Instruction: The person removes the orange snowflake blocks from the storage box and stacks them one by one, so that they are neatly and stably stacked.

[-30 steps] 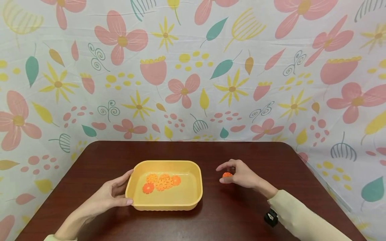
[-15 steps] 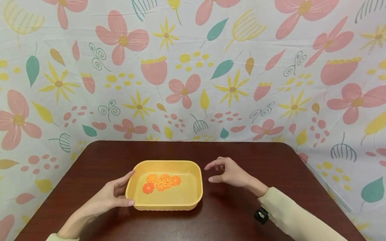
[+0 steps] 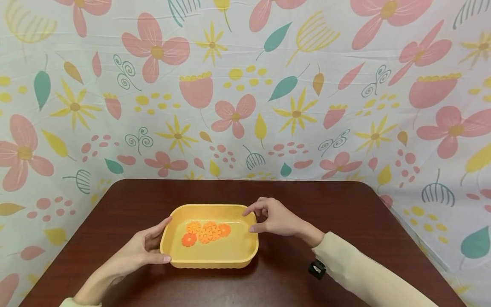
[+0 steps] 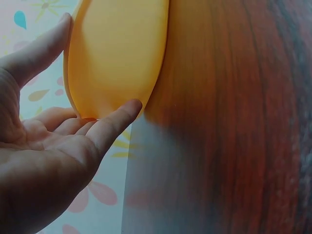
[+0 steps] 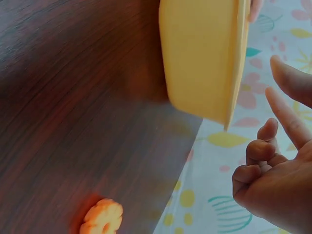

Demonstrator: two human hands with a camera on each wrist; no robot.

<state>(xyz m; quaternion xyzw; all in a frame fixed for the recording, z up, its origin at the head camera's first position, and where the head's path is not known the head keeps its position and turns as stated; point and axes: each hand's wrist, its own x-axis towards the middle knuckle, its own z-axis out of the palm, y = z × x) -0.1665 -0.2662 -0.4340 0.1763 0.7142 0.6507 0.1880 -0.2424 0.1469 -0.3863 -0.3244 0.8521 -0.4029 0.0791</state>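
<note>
A yellow plastic tray point(image 3: 209, 256) sits on the table, with several orange flower-shaped discs point(image 3: 189, 239) on its floor. My left hand point(image 3: 134, 251) holds the tray's left end, fingers at the back corner and thumb at the front. In the head view my right hand point(image 3: 278, 217) overlaps the tray's back right rim. The right wrist view shows its thumb and index finger apart with nothing between them, the other fingers bent. One more orange flower-shaped disc point(image 5: 103, 217) lies on the table beneath that hand; the hand hides it from the head view.
The dark brown table point(image 3: 326, 273) extends around the tray. Behind and beside it hangs a white cloth point(image 3: 238, 162) printed with flowers and leaves. A small black device point(image 3: 317, 269) is on the right wrist.
My right hand has moved left, from above the loose orange disc to the tray's right rim. My left hand and the tray have stayed in place.
</note>
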